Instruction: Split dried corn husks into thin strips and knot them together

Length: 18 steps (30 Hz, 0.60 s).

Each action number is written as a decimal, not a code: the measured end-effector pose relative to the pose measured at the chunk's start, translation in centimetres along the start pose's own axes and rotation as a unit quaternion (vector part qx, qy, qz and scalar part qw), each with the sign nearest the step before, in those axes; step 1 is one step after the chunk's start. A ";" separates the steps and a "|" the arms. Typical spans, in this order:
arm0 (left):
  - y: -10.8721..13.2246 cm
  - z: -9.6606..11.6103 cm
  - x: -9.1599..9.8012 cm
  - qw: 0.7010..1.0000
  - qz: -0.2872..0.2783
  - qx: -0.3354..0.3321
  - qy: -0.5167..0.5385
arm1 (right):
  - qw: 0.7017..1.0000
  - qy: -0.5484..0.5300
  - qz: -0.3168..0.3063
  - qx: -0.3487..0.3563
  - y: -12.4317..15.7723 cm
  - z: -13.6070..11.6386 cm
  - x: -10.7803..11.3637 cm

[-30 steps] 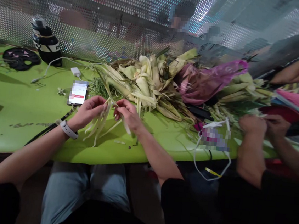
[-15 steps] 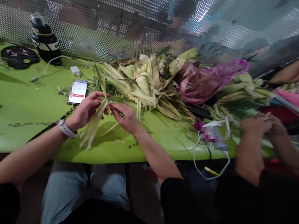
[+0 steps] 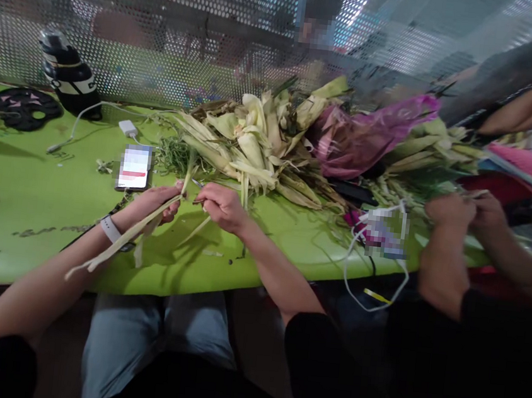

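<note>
My left hand is closed around a corn husk, whose long pale strips trail back over my wrist toward the table's front edge. Just right of it, my right hand is curled in a grip. A thin metallic tip pokes out of its fingers, part of a small slim tool mostly hidden by the hand. The two hands are slightly apart. Beyond them lies a heap of corn husks with a tuft of green shreds at its left.
A phone, a white adapter, a black bottle and a black mask lie or stand at left on the green table. A pink plastic bag sits at right, near a co-worker's hands and a white cable.
The husk's loose strips have swung from hanging down to lying back over my left wrist. My left hand has turned and dropped slightly; the right stays close by.
</note>
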<state>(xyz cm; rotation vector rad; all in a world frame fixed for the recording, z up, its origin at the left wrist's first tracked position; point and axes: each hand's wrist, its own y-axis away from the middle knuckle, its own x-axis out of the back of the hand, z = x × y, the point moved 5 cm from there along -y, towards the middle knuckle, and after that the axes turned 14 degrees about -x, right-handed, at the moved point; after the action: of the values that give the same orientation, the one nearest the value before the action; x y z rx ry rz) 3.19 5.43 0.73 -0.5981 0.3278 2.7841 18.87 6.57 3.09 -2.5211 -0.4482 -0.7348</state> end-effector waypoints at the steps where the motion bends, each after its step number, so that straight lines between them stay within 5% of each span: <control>1: 0.1 0.0 -0.2 0.999 -0.001 0.012 0.029 | 0.999 -0.034 -0.013 -0.037 -0.1 0.4 -0.1; 3: 0.3 0.3 -0.6 0.997 -0.007 0.020 0.080 | 0.981 -0.135 -0.055 -0.130 -0.4 1.3 -0.5; 6: 0.6 0.8 -1.0 0.993 -0.010 -0.004 0.114 | 0.913 -0.297 -0.128 -0.248 -0.4 2.3 -1.8; 11: 0.6 0.9 -0.6 0.995 0.021 -0.058 0.081 | 0.833 -0.405 -0.218 -0.308 0.1 2.2 -3.9; 15: 0.4 0.9 -0.2 0.989 0.040 -0.138 0.018 | 0.846 -0.388 -0.194 -0.310 0.5 2.0 -4.5; 18: 0.4 0.8 0.0 0.981 0.062 -0.182 -0.030 | 0.876 -0.357 -0.102 -0.307 0.4 2.2 -4.0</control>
<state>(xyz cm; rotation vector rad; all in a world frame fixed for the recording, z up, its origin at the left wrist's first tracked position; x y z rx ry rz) 2.75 5.31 1.51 -0.5873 -0.1693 2.9984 16.73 6.71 -1.01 -3.3602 -0.8402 0.0685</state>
